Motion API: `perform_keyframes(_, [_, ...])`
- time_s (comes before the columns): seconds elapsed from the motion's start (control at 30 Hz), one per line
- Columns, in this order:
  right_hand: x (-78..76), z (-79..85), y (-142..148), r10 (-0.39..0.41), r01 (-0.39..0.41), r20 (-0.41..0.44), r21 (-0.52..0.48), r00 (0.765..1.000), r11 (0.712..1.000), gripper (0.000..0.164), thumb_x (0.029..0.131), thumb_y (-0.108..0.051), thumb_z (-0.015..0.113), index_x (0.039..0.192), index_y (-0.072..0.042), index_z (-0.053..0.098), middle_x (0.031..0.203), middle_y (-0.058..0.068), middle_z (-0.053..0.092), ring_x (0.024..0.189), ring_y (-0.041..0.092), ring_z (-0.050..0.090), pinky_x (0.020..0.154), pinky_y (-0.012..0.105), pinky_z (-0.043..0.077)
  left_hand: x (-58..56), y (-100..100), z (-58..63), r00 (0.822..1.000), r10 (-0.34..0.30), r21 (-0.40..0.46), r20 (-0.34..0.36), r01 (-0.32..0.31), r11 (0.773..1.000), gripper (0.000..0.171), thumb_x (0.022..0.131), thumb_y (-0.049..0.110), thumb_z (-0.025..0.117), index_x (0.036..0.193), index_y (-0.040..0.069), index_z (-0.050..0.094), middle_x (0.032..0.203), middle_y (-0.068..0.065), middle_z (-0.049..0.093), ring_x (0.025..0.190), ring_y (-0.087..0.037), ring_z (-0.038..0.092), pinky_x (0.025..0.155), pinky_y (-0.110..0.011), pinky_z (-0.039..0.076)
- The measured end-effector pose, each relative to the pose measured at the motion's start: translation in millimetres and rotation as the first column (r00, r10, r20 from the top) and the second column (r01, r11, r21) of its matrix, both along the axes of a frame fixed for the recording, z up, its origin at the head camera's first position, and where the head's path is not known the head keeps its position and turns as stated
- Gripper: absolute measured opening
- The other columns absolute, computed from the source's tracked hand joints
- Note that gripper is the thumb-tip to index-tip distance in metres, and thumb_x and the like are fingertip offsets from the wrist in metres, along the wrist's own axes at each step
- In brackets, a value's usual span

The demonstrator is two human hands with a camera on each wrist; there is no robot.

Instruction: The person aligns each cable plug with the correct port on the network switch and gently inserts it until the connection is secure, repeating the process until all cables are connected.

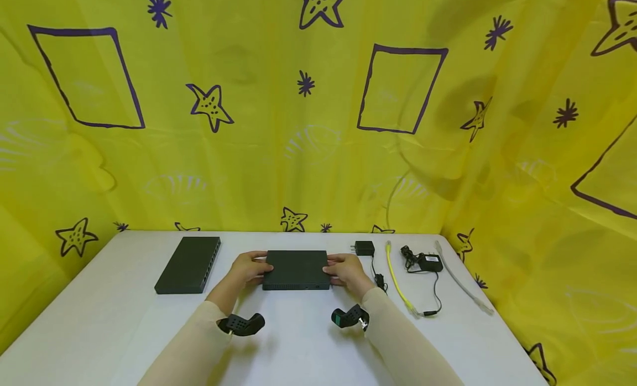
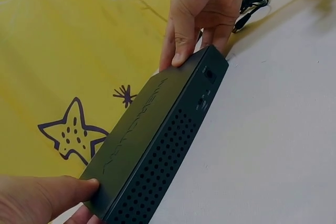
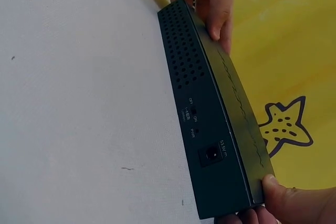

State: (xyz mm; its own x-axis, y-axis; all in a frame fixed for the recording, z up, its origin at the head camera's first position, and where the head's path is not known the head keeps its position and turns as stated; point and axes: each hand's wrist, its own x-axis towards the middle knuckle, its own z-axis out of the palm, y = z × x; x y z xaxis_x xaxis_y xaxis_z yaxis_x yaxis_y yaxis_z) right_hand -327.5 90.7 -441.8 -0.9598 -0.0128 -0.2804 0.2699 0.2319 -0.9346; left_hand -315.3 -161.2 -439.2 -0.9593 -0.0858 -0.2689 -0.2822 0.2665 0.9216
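A black network switch (image 1: 296,271) is held level over the middle of the white table, between both hands. My left hand (image 1: 246,270) grips its left end, thumb on top and fingers beneath. At the opposite end my right hand (image 1: 346,271) grips it the same way. The right wrist view shows the switch's (image 3: 210,119) long side facing me, with vent holes, a small on/off slider and a round 53.5V power socket. Raised lettering runs along the top in the left wrist view. Whether its underside touches the table cannot be told.
Another black switch (image 1: 184,267), with ports along its right side, lies to the left. On the right are a small black power adapter (image 1: 365,248), a yellow network cable (image 1: 392,272), a labelled adapter (image 1: 430,262) and a grey cable (image 1: 460,283). A yellow curtain (image 1: 259,170) hangs behind the table (image 1: 114,325).
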Motion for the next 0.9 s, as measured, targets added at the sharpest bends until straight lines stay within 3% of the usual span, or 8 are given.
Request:
perform_keyframes(0.4, [-3.9,4.3,4,-0.010,0.010,0.009,0.016,1.000,1.000,0.044,0.088,0.000,0.070,0.130,0.001,0.061,0.124,0.020,0.064,0.098,0.022,0.066,0.082,0.035,0.060,-4.3,13,-2.5,0.998,0.069,0.019,-0.007,-0.069,0.997,0.053,0.089,-0.002,0.065,0.141,-0.002,0.050,0.136,-0.029,0.054,0.113,-0.037,0.061,0.091,-0.040,0.057])
perform_keyframes(0.9, [-12.3,7.8,3,-0.038,0.037,0.007,0.082,0.999,0.996,0.041,0.089,0.000,0.069,0.129,0.002,0.061,0.125,0.020,0.063,0.096,0.022,0.066,0.081,0.037,0.060,-15.2,17,1.8,0.996,0.066,0.000,0.062,-0.066,0.998,0.054,0.094,0.003,0.063,0.145,0.005,0.047,0.144,-0.025,0.047,0.115,-0.032,0.057,0.100,-0.043,0.051])
